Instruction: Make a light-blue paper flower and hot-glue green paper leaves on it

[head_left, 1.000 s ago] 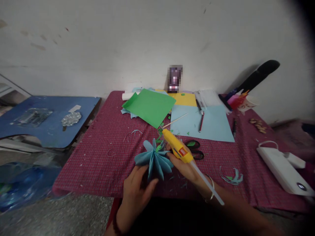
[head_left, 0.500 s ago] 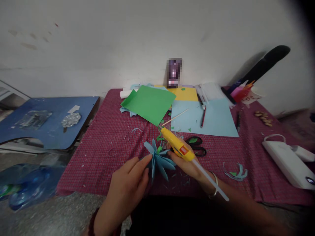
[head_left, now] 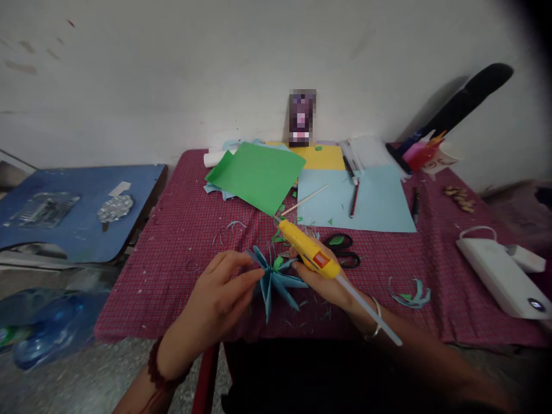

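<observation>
From the head view, worked, by the look of it, at arranging the folded petals of a blue paper flower, with a yellow glue gun at the ready. Found the flower between both hands, over the near part of the checked cloth, with a green piece beside its centre. Reached in with the left hand, fingers extended and a little apart, index fingertip against the folds near the middle; could not tell the thumb's place, nor any pinch underneath. Held the gun in the right hand, fingers bent in beneath its body, nozzle aimed toward the near corner of a green sheet, glue stick trailing back over the wrist; met the right-hand petals with the same fingers, pinch or mere touch unclear. Judged the next move to call for a light, steady hold on the petals and a careful turn of the nozzle, clear of the left fingers.
</observation>
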Tool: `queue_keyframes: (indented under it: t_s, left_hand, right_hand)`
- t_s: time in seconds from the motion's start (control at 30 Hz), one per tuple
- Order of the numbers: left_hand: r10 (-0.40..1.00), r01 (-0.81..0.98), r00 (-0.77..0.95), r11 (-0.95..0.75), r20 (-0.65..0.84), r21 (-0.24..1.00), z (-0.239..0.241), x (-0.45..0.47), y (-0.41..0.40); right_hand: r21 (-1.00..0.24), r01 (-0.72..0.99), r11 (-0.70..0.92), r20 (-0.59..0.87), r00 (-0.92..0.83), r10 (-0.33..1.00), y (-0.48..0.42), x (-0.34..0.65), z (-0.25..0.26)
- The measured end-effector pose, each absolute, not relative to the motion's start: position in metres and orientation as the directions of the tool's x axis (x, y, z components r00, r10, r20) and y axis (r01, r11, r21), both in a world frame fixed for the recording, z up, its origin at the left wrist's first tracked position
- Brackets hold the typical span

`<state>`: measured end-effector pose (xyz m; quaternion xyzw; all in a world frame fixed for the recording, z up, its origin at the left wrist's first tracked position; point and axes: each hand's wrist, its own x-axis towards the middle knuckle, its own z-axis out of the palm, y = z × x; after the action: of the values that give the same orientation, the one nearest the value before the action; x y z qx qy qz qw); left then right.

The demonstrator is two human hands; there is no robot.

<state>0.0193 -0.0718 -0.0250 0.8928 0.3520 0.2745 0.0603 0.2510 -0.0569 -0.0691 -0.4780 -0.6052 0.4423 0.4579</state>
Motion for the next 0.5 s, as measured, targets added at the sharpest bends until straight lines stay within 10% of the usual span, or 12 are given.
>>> queue_keyframes:
  t_s: [0.5]
  left_hand:
    - [0.692,0.619,0.508,-0.707,0.512,0.342,-0.036,0.024,-0.079]
  right_hand:
    - [-0.972,0.169,0.166,0.144,-0.135,0.980,-0.058,0.253,-0.072]
